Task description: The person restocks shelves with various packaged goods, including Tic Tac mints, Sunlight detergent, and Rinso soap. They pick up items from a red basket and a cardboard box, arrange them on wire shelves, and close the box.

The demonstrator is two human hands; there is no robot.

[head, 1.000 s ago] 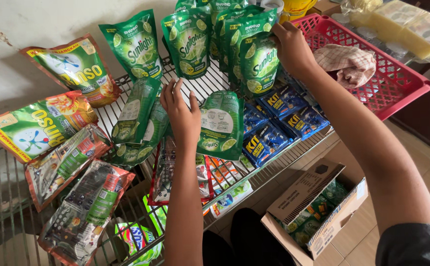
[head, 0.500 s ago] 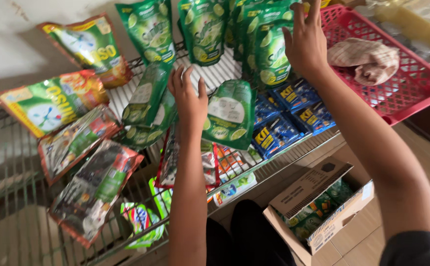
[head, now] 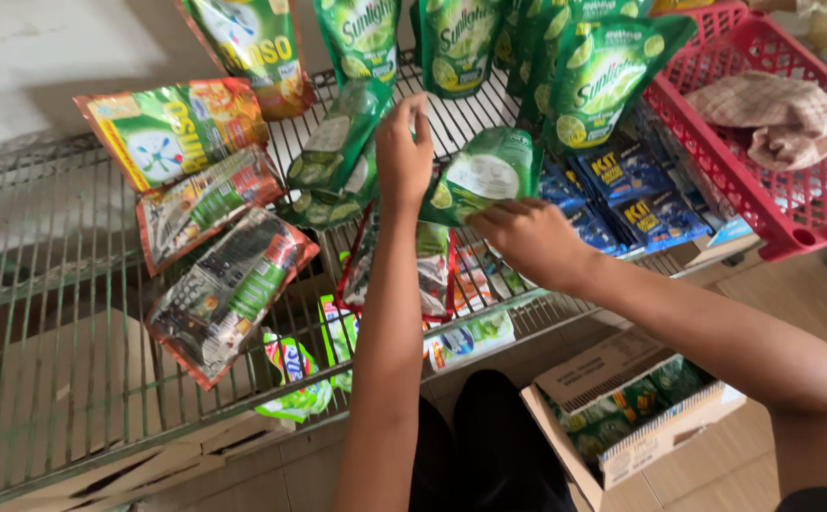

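Note:
My left hand reaches over the wire shelf, fingers curled at the edge of a flat green pouch. My right hand rests on the lower end of another green pouch lying flat and grips it. Upright green pouches stand at the back. Blue sachets lie to the right of my right hand. Red and green sachets lie at the left.
A red plastic basket with a checked cloth sits at the right. On the floor below stands an open cardboard box of green packets. More packets lie under the shelf. A pale wall is at the back left.
My right hand came down from the upright pouches at the back to the flat green pouch in the middle. My left hand shifted slightly left and curled at the neighbouring pouch.

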